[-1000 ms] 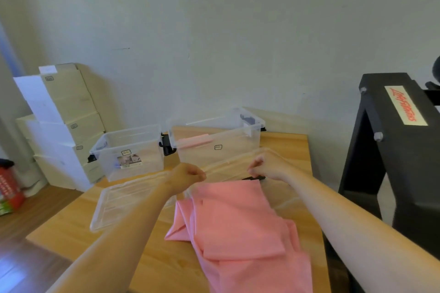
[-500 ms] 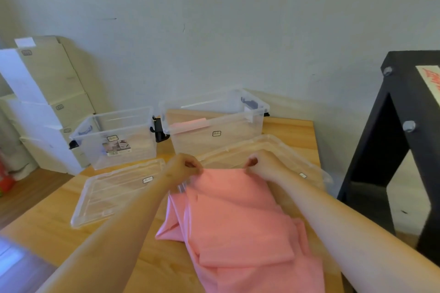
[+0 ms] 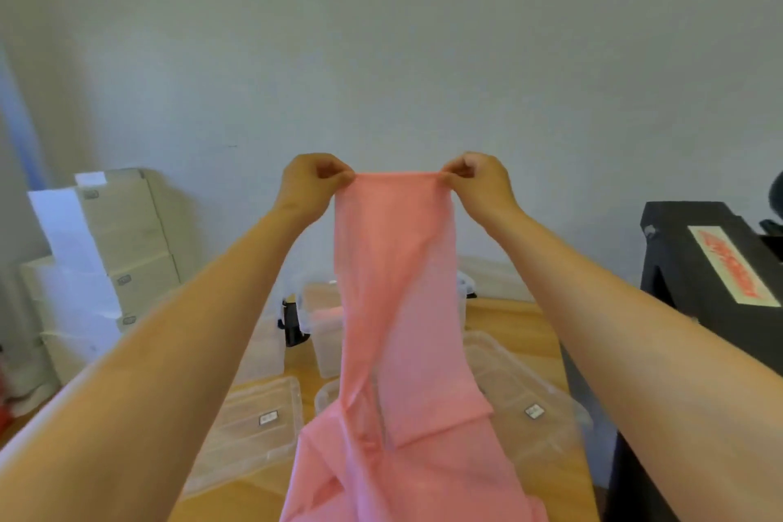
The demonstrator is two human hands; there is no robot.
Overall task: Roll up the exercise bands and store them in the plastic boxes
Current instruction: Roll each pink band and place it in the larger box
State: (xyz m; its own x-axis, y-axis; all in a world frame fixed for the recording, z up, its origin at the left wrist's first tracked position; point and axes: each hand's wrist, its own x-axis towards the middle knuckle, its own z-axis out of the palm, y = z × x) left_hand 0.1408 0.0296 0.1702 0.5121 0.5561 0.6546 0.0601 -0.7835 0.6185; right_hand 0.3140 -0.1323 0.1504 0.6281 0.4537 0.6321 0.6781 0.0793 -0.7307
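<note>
A wide pink exercise band [image 3: 398, 309] hangs stretched from its top edge down to the wooden table [image 3: 508, 318], its lower part still folded in a heap. My left hand [image 3: 313, 182] pinches the top left corner and my right hand [image 3: 478, 180] pinches the top right corner, both raised high in front of the wall. Behind the band stands a clear plastic box [image 3: 322, 326], mostly hidden. Another clear box is covered by my left forearm.
Two clear lids lie on the table: one at the left [image 3: 258, 424], one at the right [image 3: 521, 398]. White cardboard boxes [image 3: 123, 250] are stacked by the wall at the left. A black stand with a red-lettered label [image 3: 699, 267] rises at the right.
Both hands have lifted the band's top edge from the table up to about head height, so the band now hangs down and unfolds. The camera has tilted upward.
</note>
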